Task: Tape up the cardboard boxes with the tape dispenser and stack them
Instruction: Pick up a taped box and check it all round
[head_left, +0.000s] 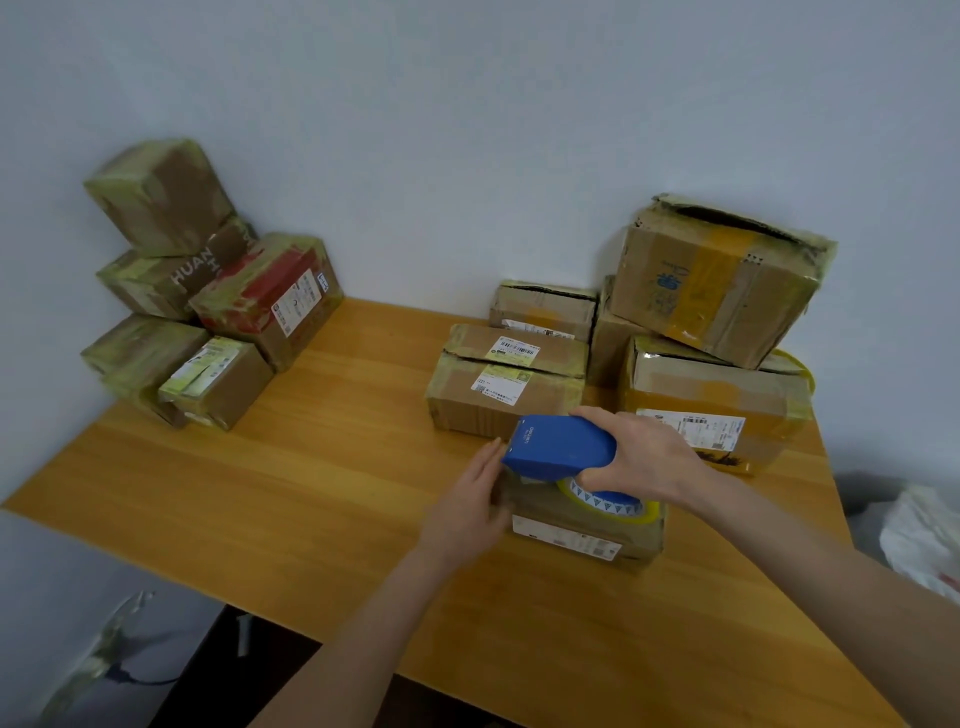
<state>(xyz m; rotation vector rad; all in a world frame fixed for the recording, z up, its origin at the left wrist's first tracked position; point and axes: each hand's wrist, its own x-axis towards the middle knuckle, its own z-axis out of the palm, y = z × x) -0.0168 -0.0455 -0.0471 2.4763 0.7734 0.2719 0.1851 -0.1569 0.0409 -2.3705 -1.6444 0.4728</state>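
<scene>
Two heaps on a wooden desk (311, 493): taped stack (208, 291) at far left corner, unsealed boxes (717, 291) at far right. Near the front edge, small box (582, 535); right hand (649, 457), grip grasping blue tape dispenser (561, 447) atop it; left hand (472, 499), grip released, against its left end.

so the room's pretty plain: a pale blue-grey painted wall (467, 130) fills the whole top half. Under it there's a wooden table (322, 467) with a honey-orange grain top, far edge running right along the wall, left corner jutting out toward the near left. The floor (62, 571) down at the lower left is light grey, and it goes dark under the table. A thin dark cable (150, 680) lies there next to something shiny, too blurry to make out. Off the table's right edge sits a crumpled white bag (924, 535). Light is soft and even, with only faint shadows
</scene>
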